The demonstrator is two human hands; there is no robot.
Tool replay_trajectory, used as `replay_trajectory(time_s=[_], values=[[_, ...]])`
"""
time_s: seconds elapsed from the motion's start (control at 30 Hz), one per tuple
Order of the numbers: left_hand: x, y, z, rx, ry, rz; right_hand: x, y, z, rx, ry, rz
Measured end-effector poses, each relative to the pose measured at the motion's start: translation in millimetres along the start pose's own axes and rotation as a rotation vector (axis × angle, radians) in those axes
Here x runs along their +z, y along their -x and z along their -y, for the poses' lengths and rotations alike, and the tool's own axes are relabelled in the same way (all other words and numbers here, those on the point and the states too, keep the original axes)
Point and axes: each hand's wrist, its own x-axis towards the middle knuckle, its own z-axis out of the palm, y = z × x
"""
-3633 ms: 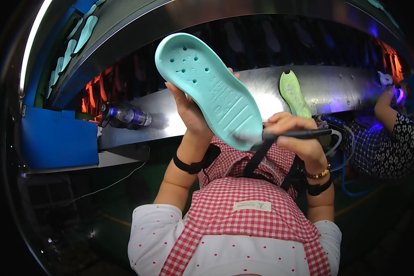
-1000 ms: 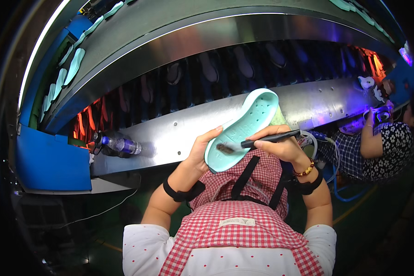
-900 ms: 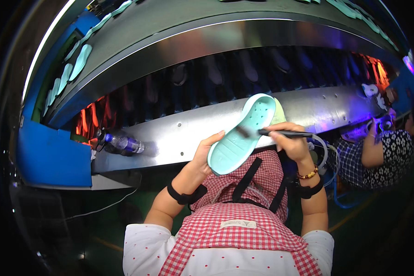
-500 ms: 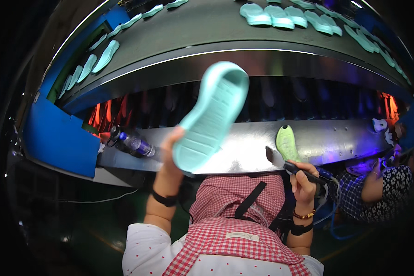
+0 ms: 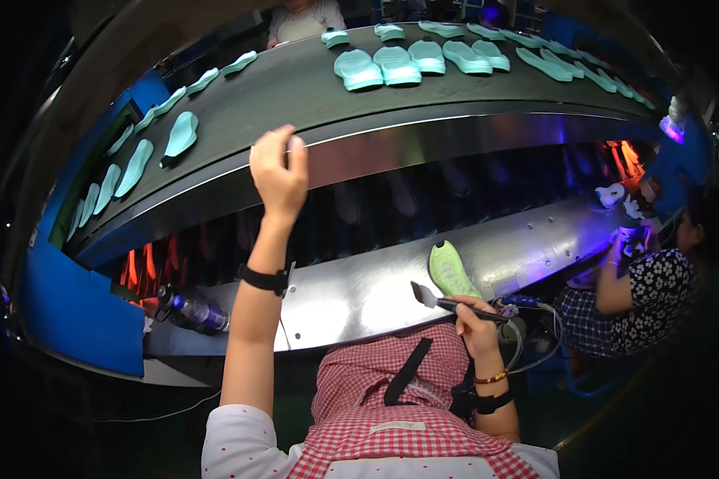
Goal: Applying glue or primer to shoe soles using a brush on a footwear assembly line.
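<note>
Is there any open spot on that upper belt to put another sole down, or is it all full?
The upper belt is bare in the middle, between the lone sole at left and the tight cluster of mint soles at the far edge. The left hand hangs at that stretch's front edge. Both belt ends are crowded.

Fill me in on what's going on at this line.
A person in a red checked apron stands at a curved conveyor belt carrying mint-green shoe soles. The left hand is raised, empty, at the belt's edge. The right hand holds a dark-handled brush near a yellow-green sole on the steel ledge.
</note>
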Motion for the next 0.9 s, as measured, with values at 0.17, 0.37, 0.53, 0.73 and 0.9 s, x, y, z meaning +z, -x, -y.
replay_trajectory(time_s=[0.17, 0.37, 0.53, 0.73, 0.9], values=[[41.1, 21.8, 0.4, 0.064, -0.330, -0.143, 4.1, -3.0, -4.7, -0.002, 0.001, 0.014], [51.8, 26.8, 9.0, 0.132, -0.405, -0.218, -0.4, -6.3, -12.4, 0.051, -0.041, -0.070], [53.9, 27.4, 9.6, 0.130, -0.426, -0.226, -2.7, -4.8, -12.7, 0.063, -0.051, -0.065], [61.7, 27.4, 8.2, 0.139, -0.428, -0.247, -10.0, -7.1, -12.9, 0.080, -0.146, -0.090], [58.7, 28.4, 10.3, 0.124, -0.427, -0.265, -10.6, -4.7, -18.1, 0.090, -0.116, -0.087]])
